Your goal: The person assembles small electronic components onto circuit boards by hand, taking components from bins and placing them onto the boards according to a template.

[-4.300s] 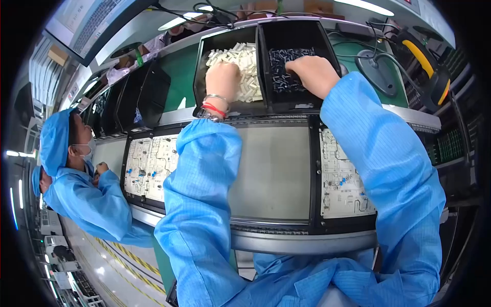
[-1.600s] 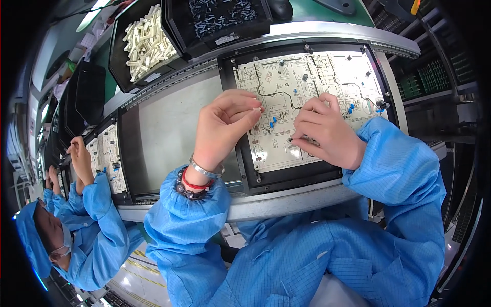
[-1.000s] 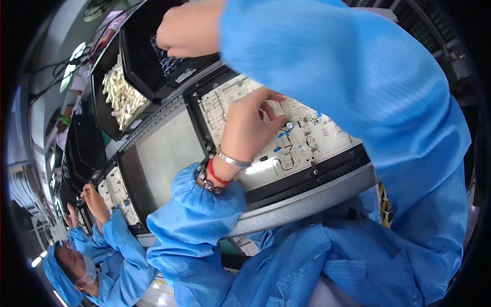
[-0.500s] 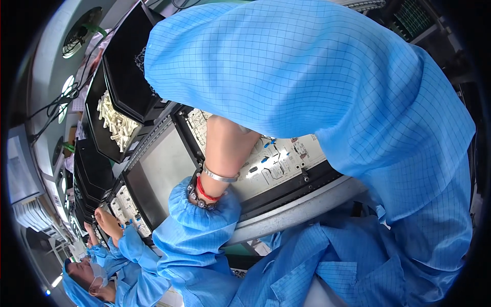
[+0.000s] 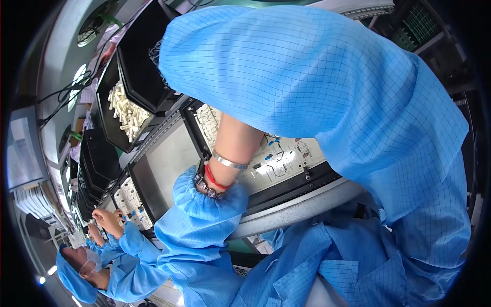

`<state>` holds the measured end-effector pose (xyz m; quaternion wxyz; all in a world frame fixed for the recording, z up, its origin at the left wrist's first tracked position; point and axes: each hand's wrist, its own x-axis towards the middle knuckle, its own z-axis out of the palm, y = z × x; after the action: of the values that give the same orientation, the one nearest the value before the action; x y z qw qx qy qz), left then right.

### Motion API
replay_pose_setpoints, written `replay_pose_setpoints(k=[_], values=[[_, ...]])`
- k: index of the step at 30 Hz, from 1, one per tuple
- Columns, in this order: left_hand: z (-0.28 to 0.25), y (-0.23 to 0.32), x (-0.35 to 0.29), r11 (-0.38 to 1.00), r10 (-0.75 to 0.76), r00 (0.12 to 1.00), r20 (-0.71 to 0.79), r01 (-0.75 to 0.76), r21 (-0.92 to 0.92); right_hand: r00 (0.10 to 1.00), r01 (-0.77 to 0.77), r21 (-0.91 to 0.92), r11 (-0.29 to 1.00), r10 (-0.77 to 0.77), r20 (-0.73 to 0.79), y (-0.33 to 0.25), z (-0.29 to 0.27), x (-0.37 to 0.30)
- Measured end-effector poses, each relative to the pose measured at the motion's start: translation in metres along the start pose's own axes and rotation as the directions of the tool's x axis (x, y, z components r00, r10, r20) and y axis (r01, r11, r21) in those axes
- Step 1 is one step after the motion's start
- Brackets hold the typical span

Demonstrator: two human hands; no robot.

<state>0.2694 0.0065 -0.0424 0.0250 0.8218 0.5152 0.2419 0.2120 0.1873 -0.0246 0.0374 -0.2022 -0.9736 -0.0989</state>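
My left hand [image 5: 238, 134] reaches over a pale circuit board [image 5: 281, 162] dotted with small blue and black components. Its fingers are hidden under my right sleeve, so what they touch or hold does not show. A silver bangle [image 5: 229, 161], a red cord and a beaded bracelet circle that wrist. Across the upper middle stretches my right arm in a blue gridded sleeve [image 5: 286, 66], bent toward the upper left. The sleeve covers my right hand completely. Beside its far end is a black bin [image 5: 137, 55] with small dark wiry parts at its edge.
Left of the board, a black bin holds a heap of cream-coloured parts [image 5: 128, 113]. A metal plate [image 5: 166, 158] lies between my board and another circuit board [image 5: 130, 199]. A co-worker's hand [image 5: 107, 221] is near that board. The frame's metal rail [image 5: 302, 207] runs in front of me.
The view has shifted slightly, so bins and boards appear a little further right. My left hand has slipped further under my right sleeve, and the right arm keeps nearly the same pose.
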Motion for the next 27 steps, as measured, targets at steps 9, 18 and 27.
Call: replay_pose_setpoints(k=[9,18,27], values=[[-0.046,0.012,-0.010,0.930,-0.122,0.978,0.172,0.173,-0.326,0.993,0.102,-0.015,0.995,-0.103,-0.060,-0.017,-0.001,0.000],[-0.148,-0.101,-0.062,0.780,-0.499,0.708,-0.499,0.618,0.096,0.983,0.181,0.137,0.974,-0.175,-0.056,-0.027,-0.048,-0.033],[-0.138,-0.187,-0.090,0.609,-0.568,0.792,-0.224,0.588,0.533,0.897,0.148,0.238,0.960,-0.029,-0.440,-0.008,-0.067,-0.056]])
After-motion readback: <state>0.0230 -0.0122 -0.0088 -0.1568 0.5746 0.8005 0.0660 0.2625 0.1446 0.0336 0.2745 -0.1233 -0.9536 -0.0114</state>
